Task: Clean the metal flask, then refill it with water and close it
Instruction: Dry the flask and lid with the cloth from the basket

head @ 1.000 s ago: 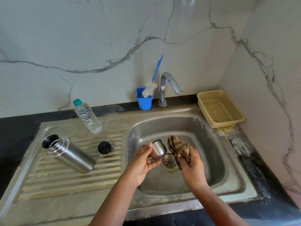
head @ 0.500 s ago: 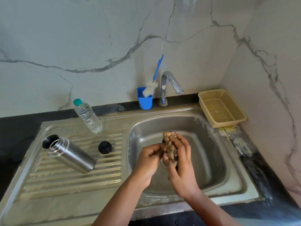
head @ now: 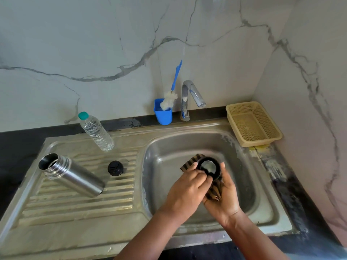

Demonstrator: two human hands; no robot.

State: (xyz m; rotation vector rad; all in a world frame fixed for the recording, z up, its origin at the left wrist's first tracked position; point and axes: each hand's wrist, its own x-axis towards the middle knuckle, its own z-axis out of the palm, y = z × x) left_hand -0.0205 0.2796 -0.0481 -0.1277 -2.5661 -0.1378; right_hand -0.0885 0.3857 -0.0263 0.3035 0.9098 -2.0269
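Note:
The open metal flask point(head: 72, 175) lies on its side on the drainboard point(head: 75, 209), mouth toward the far left. Its black stopper point(head: 115, 167) sits on the ribs to its right. Over the sink basin point(head: 169, 147) I hold the flask's cup lid point(head: 208, 167), its open mouth facing up at me. My right hand point(head: 223, 196) cradles the cup from below together with a striped brown cloth point(head: 189, 162). My left hand point(head: 187, 186) pinches the cup's near rim with its fingertips.
A plastic water bottle point(head: 95, 132) with a teal cap stands behind the flask. A blue holder point(head: 163, 114) with a bottle brush point(head: 170, 99) sits beside the tap point(head: 189, 94). A beige basket point(head: 252, 123) rests at the sink's far right corner.
The cup has turned from lying sideways to mouth up. The cloth went from being rubbed on the cup to lying under it in my right hand. Both hands shifted slightly right.

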